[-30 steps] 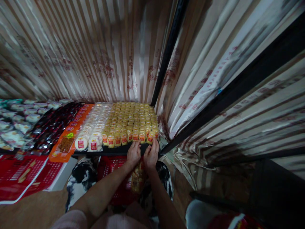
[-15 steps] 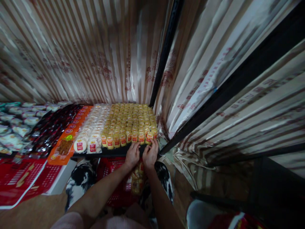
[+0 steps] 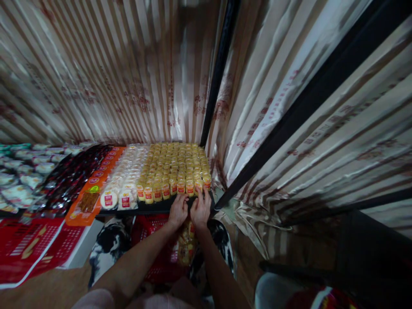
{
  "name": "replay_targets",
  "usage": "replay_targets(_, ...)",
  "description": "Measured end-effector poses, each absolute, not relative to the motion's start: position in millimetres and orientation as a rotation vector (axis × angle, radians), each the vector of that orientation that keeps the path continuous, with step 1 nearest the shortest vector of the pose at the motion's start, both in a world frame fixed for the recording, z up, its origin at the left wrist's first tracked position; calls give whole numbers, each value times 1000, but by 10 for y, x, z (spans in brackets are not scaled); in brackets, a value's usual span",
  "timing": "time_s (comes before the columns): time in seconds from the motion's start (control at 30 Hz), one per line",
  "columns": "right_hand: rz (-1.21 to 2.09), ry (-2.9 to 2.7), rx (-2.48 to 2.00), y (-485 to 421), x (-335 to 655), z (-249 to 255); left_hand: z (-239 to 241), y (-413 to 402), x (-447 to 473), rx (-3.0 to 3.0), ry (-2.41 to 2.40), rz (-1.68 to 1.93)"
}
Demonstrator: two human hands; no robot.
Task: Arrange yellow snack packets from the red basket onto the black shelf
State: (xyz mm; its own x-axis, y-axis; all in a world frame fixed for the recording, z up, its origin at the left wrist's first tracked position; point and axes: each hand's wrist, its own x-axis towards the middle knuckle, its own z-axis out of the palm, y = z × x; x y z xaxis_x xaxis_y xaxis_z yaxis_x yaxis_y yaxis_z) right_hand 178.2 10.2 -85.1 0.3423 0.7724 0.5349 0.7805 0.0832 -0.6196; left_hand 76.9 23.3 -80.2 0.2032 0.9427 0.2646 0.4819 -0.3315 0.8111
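Rows of small yellow wrapped snack packets (image 3: 174,165) with red and white labels stand closely packed on a dark shelf (image 3: 138,211). My right hand (image 3: 200,209) reaches to the front right end of these rows. Its fingers are extended and a little apart, their tips against the front packets. Just left of it, my left hand (image 3: 178,211) rests at the shelf's front edge below the packets, fingers loosely bent and nothing visible in them. Below my forearms, more yellow packets (image 3: 185,246) lie in a red basket (image 3: 154,227) between my legs.
White round snack packets (image 3: 125,197), an orange pretzel-stick bag (image 3: 86,201) and dark shiny packets (image 3: 64,189) line the shelf leftward. A red box (image 3: 28,249) stands below left. Dark posts (image 3: 219,73) and a striped curtain (image 3: 144,64) enclose the back and right.
My right hand has shifted slightly left and its fingers have spread apart over the front packets. My left hand stays at the shelf edge. The view has tilted slightly.
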Motion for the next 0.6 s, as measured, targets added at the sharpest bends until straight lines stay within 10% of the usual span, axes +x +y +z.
replay_targets(0.6, 14, -1417, -1664, 133, 1790, -891, -835, 245, 767, 1907, 1325, 1018)
